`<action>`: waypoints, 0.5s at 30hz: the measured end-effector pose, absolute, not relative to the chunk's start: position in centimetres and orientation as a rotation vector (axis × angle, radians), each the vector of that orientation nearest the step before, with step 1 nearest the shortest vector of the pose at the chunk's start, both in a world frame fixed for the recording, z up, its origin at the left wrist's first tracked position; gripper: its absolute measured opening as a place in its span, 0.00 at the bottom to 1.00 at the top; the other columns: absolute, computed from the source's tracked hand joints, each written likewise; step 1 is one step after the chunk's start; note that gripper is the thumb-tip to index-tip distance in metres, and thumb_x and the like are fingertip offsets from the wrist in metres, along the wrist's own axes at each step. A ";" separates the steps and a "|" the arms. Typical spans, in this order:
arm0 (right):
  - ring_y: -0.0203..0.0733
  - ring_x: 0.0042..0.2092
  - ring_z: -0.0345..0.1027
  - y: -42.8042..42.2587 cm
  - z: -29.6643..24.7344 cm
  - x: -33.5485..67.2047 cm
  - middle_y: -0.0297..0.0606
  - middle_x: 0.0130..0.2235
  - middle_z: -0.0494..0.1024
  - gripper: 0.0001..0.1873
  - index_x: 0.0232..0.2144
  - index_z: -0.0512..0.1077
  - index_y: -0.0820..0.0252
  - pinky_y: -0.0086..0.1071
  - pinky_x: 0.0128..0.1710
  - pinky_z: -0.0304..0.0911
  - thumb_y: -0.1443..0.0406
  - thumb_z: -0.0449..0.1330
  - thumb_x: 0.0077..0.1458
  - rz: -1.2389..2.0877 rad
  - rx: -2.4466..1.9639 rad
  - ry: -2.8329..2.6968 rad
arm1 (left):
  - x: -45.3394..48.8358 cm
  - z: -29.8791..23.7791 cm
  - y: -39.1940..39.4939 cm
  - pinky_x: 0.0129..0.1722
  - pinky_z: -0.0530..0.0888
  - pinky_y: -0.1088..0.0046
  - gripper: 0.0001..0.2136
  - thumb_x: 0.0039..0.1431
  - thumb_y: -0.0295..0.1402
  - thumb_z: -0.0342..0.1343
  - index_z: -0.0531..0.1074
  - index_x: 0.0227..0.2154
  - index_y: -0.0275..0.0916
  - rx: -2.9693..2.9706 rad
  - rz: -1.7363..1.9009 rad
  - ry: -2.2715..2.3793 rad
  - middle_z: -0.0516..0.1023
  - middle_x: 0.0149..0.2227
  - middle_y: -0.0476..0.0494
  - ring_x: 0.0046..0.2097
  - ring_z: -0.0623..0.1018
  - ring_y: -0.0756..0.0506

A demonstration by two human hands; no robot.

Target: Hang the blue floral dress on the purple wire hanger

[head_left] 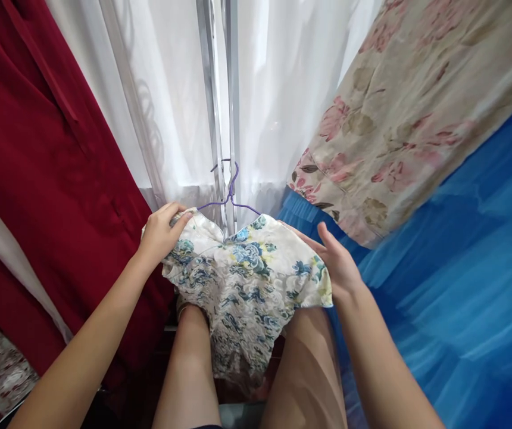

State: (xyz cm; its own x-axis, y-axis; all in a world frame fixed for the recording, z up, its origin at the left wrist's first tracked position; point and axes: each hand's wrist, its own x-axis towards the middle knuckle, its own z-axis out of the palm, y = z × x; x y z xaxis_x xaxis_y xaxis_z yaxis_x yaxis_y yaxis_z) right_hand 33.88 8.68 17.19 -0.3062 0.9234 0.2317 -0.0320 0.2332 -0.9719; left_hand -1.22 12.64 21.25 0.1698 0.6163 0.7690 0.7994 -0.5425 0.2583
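Observation:
A white blouse (238, 280) with blue and green flowers and a gathered body hangs on a purple wire hanger (230, 193) above my legs. My left hand (161, 235) is closed on the blouse's left shoulder, thumb on top of the cloth. At the other side, my right hand (339, 265) is open, its thumb raised apart from the cloth. Its fingers reach along and partly behind the right sleeve, so their tips are hidden. The hanger's hook stands free of both hands, in front of the metal poles.
Two metal poles (233, 89) rise ahead, before white curtains (274, 89). Dark red cloth (59, 155) hangs at left. A beige floral garment (372, 137) and a blue gauzy skirt (452, 262) hang at right, close to my right arm. Patterned cloth (1, 363) lies at lower left.

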 end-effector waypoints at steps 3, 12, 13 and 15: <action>0.57 0.58 0.71 6.7 17.7 34.7 0.41 0.60 0.74 0.37 0.70 0.51 0.50 0.49 0.56 0.67 0.46 0.47 0.63 1.391 -0.793 -1.416 | -0.5 23.1 12.6 0.42 0.69 0.69 0.10 0.67 0.39 0.51 0.73 0.37 0.41 -2.220 -1.264 -1.367 0.78 0.39 0.46 0.41 0.77 0.44; 0.60 0.70 0.46 0.7 15.3 31.3 0.33 0.70 0.55 0.48 0.70 0.49 0.42 0.54 0.69 0.45 0.48 0.64 0.52 1.330 -0.676 -1.304 | 1.7 24.5 15.3 0.46 0.72 0.64 0.13 0.70 0.38 0.44 0.73 0.42 0.40 -2.266 -1.188 -1.087 0.75 0.40 0.40 0.44 0.76 0.42; 0.59 0.71 0.42 -0.6 14.2 31.0 0.31 0.71 0.52 0.50 0.69 0.51 0.41 0.54 0.69 0.43 0.45 0.65 0.48 1.357 -0.634 -1.346 | 1.6 23.2 15.2 0.48 0.72 0.63 0.14 0.70 0.38 0.43 0.72 0.43 0.40 -2.268 -1.250 -1.049 0.76 0.41 0.39 0.46 0.76 0.42; 0.56 0.72 0.35 -2.8 12.0 30.6 0.30 0.72 0.48 0.50 0.68 0.54 0.39 0.52 0.70 0.41 0.41 0.64 0.47 1.499 -0.554 -1.359 | 1.6 20.3 14.8 0.52 0.72 0.61 0.16 0.71 0.39 0.39 0.71 0.44 0.40 -2.213 -1.447 -1.031 0.76 0.44 0.37 0.51 0.76 0.41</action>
